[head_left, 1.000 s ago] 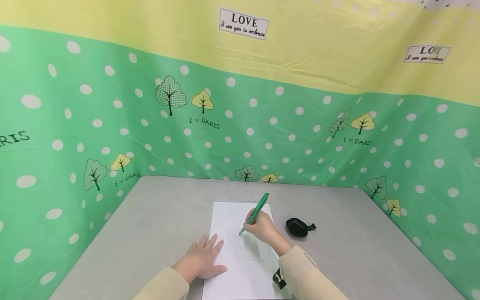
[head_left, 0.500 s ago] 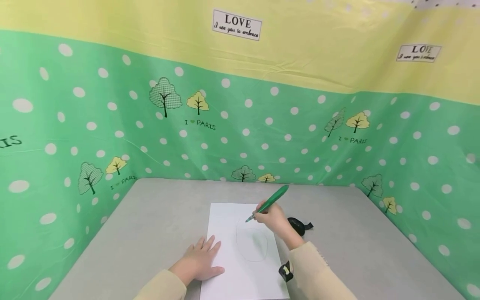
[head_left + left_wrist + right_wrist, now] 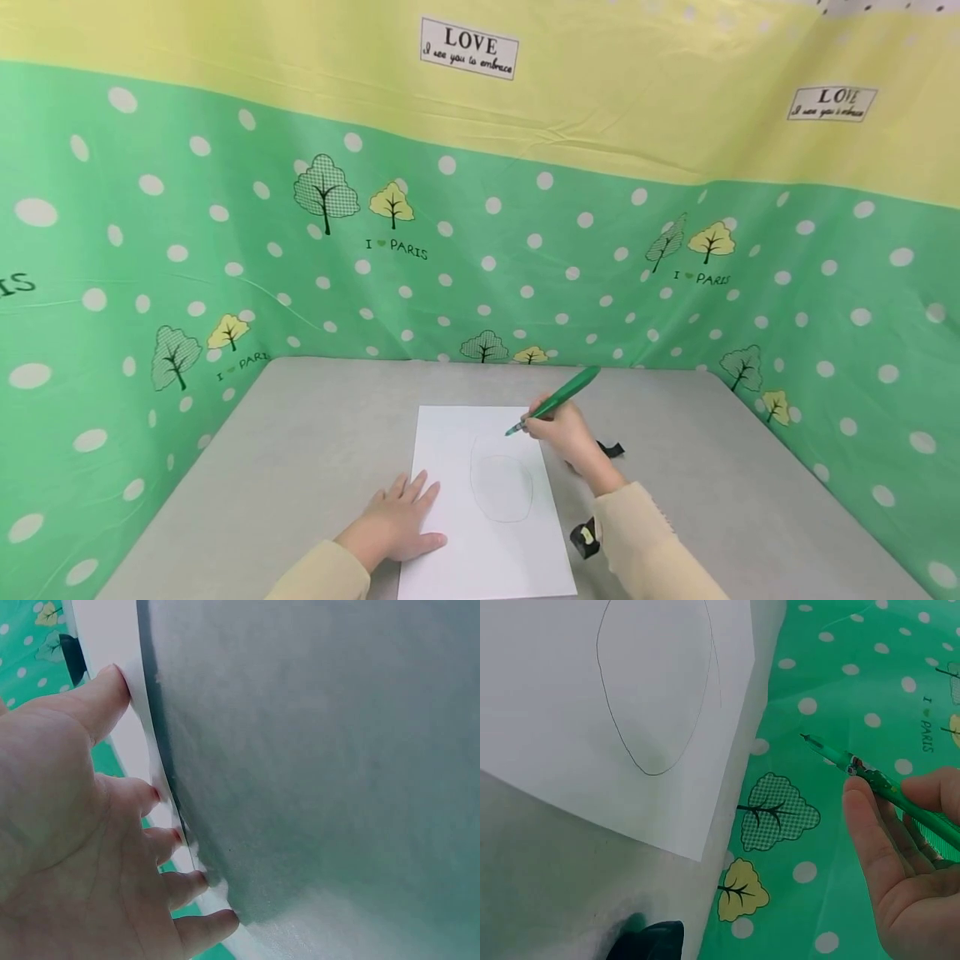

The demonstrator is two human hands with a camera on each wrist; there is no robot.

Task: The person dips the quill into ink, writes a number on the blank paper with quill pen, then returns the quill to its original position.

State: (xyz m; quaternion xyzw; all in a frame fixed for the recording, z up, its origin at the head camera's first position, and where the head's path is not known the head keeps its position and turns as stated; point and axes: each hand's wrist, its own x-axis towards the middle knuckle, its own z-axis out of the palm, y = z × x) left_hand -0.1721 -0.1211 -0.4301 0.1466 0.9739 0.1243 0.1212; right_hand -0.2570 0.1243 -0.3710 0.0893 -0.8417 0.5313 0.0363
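My right hand [image 3: 566, 432] pinches a green pen [image 3: 566, 393] with its tip pointing down and left, close over the top right of a white sheet of paper [image 3: 450, 575]. In the right wrist view the pen [image 3: 889, 784] sits between thumb and fingers, its tip apart from the sheet. A thin drawn outline [image 3: 501, 522], rounded at its near end, shows on the paper. My left hand [image 3: 397, 518] rests with spread fingers on the sheet's left edge. The left wrist view shows that hand [image 3: 82, 817] from the palm side, fingertips at the paper's edge.
A black rounded object with a strap-like end [image 3: 611, 450] lies right of the paper, mostly behind my right hand. Nearer, a small black piece with a pale mark [image 3: 585, 537] lies beside my right sleeve. Green and yellow printed cloth [image 3: 480, 275] hangs around the grey table [image 3: 322, 433].
The right hand has lifted the pen off the drawn line and moved it up and to the right. A longer line shows on the paper. The left hand stays in place.
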